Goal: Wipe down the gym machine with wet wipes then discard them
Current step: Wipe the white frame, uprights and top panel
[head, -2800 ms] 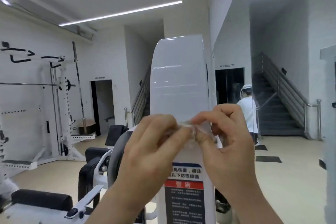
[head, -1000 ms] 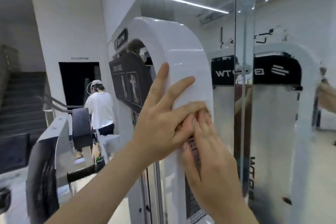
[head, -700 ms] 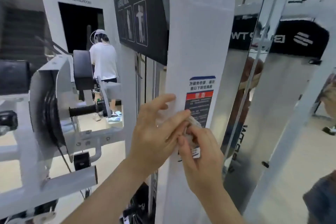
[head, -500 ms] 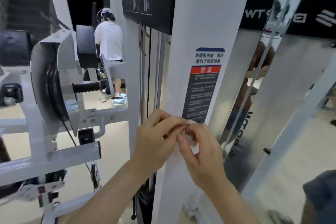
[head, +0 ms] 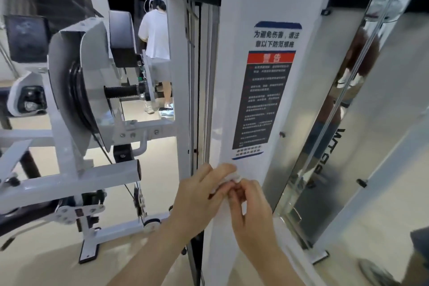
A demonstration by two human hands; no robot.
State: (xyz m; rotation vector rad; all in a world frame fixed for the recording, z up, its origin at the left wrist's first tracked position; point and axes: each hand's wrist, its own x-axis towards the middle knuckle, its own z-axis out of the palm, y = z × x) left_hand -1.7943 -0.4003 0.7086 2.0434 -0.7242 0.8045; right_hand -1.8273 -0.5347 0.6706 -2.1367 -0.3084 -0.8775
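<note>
1. Machine (head: 234,76): its white upright column runs from 12 o'clock to 6 o'clock through the middle of the frame, with a black panel at its top.
2. Mirror panel (head: 325,146): a shiny strip stands just beside the column at 3 o'clock and shows blurred reflections.
3. Pulley housing (head: 76,90): a grey-white cover over a black wheel sits at 9 o'clock, bolted to a white frame, with a black ribbed handle pointing toward the column.
4. Bystander (head: 154,35): a person in a white shirt stands with their back turned at 11 o'clock, seen between the housing and the column.
5. Label (head: 262,100): a warning sticker with a red band and a dark text block is stuck to the column face at 1 o'clock from the hands.
6. Left hand (head: 199,195): at 6 o'clock, its fingers bend over the wipe and hold it against the column.
7. Right hand (head: 249,206): touching the left at its 3 o'clock, its fingertips curl in and pinch the same wipe.
8. Wipe (head: 234,177): only a small white fold shows between the two sets of fingers, low on the column just below the label.
</note>
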